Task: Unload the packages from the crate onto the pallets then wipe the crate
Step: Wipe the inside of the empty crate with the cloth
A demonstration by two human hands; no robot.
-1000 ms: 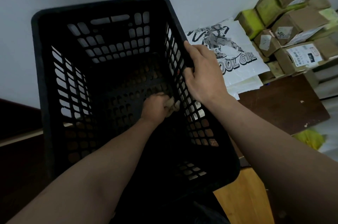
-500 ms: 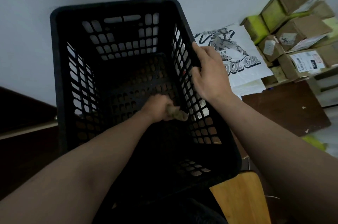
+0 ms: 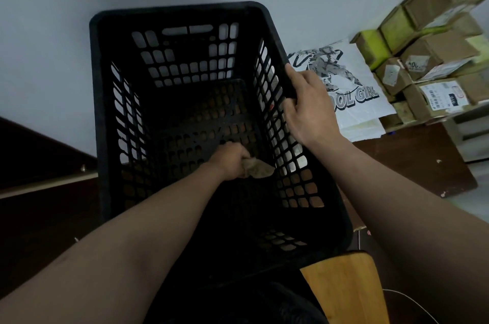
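Two hands at black crate [image 3: 169, 16], left hand [image 3: 230, 161] inside, fingers curled round tan cloth [image 3: 258, 169] near right wall, right hand [image 3: 309, 109] gripping right rim, packages [image 3: 434, 51] stacked beyond.

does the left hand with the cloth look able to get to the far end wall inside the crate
Probably yes: no package shows inside the crate, so nothing lies between the left hand, gripping the cloth, and the far wall. The right hand holds the side rim, out of the way.
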